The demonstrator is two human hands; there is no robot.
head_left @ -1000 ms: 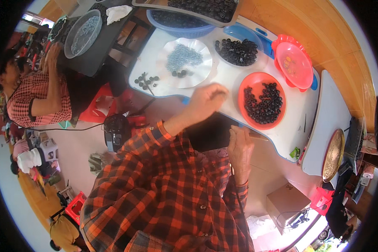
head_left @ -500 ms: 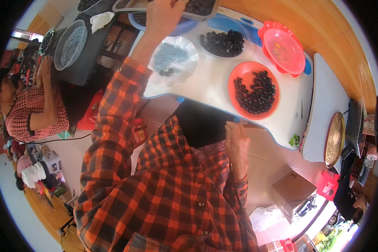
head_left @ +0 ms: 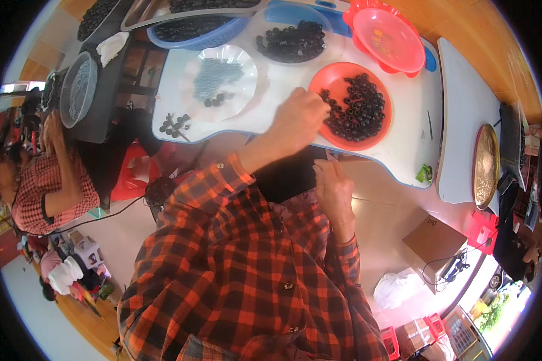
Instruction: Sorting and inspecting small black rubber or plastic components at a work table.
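My left hand (head_left: 300,120) reaches over the table's near edge to the left rim of an orange-red plate (head_left: 331,71). Its fingers are pinched together; whatever they may hold is hidden. Black bead-like pieces (head_left: 360,114), several with holes, are heaped on the plate. My right hand (head_left: 335,188) is closed just below the table edge, thumb against fingers, its contents too small to make out. Left of the plate stands a white fluted plate (head_left: 247,69) with small clear bluish pieces (head_left: 218,78) and a few black ones. Behind it is a clear bowl of black pieces (head_left: 292,42).
A blue basket (head_left: 199,39) and a metal tray (head_left: 144,15) of black pieces stand at the back left. Loose dark pieces (head_left: 174,125) lie at the table's left corner. A pink-red basin (head_left: 388,39) is at the back right. Another person (head_left: 60,174) works at the left.
My left hand has come down from the metal tray to the orange-red plate's left rim. My right hand stays closed in nearly the same place. The view has shifted.
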